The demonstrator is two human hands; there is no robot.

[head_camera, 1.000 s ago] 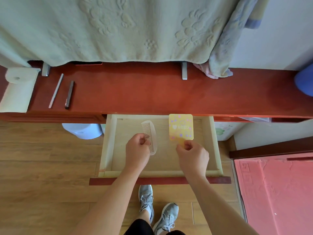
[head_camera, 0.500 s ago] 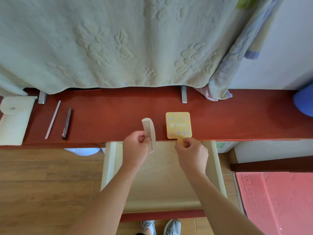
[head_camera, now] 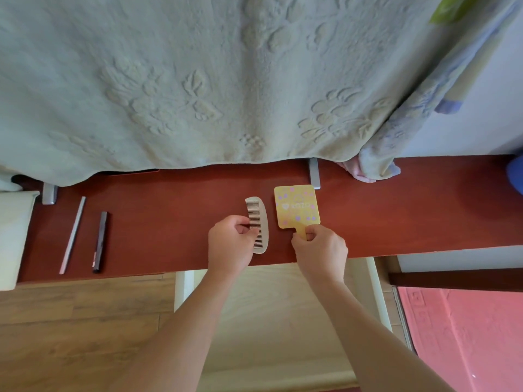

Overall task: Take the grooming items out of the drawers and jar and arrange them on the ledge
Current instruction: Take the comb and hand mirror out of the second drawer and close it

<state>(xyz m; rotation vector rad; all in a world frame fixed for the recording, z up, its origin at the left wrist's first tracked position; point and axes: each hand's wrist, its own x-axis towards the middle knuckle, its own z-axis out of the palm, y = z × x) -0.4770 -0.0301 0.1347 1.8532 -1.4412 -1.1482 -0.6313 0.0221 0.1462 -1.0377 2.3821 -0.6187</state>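
My left hand (head_camera: 230,246) pinches a pale curved comb (head_camera: 259,222) by its teeth side, low over the red-brown ledge (head_camera: 169,219). Right of it, my right hand (head_camera: 319,251) pinches the short handle of a yellow square hand mirror (head_camera: 296,206) with purple dots. Both items lie side by side near the ledge's middle; whether they touch the wood I cannot tell. Below my forearms the light wooden drawer (head_camera: 283,321) stands pulled out and shows nothing inside.
A thin white stick (head_camera: 72,234) and a dark slim pen-like item (head_camera: 100,241) lie at the ledge's left. A cream pouch (head_camera: 12,236) sits at the far left. A green embossed blanket (head_camera: 198,80) hangs over the back. A blue object (head_camera: 516,176) is at the far right.
Both hands lifted the comb and mirror out of the drawer and carried them forward onto the ledge. The view has tilted up, so the drawer now sits lower in the frame.
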